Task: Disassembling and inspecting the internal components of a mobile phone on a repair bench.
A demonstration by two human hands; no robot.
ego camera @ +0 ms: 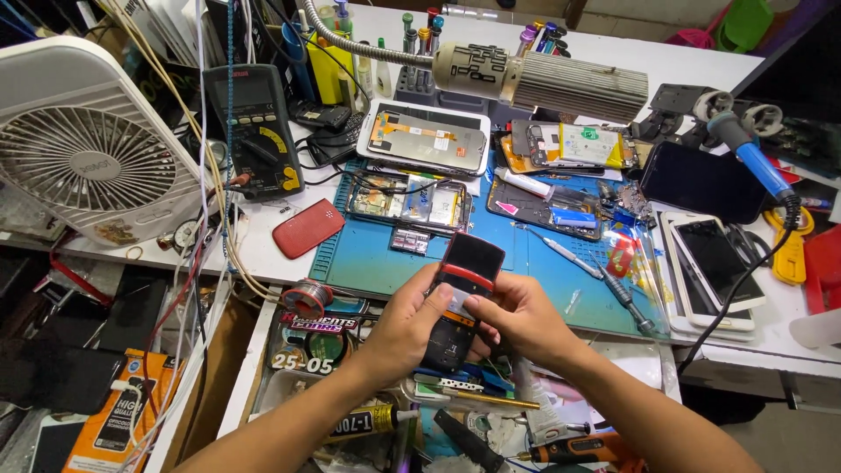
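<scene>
1. Currently, both my hands grasp a small red and black phone [462, 302], held upright above the near edge of the blue work mat [377, 254] on the tabletop [280, 254].
2. My left hand [405, 326] wraps the lower body of the phone from the left; my right hand [517, 317] closes on it from the right, thumb pressed on its front near the middle.
3. A red back cover [307, 228] lies apart on the tabletop, left of the mat.
4. Opened phones [410, 200] and loose parts crowd the mat just beyond the handset.
5. Risk, as I judge it: the phone is held over an open drawer [289, 368] full of tools and glue tubes; a slip of the thumb could drop it there.
6. Risk: the lamp head [543, 81] hangs well above, and a soldering iron [753, 158] rests at right; a careless reach could snag its cable.
</scene>
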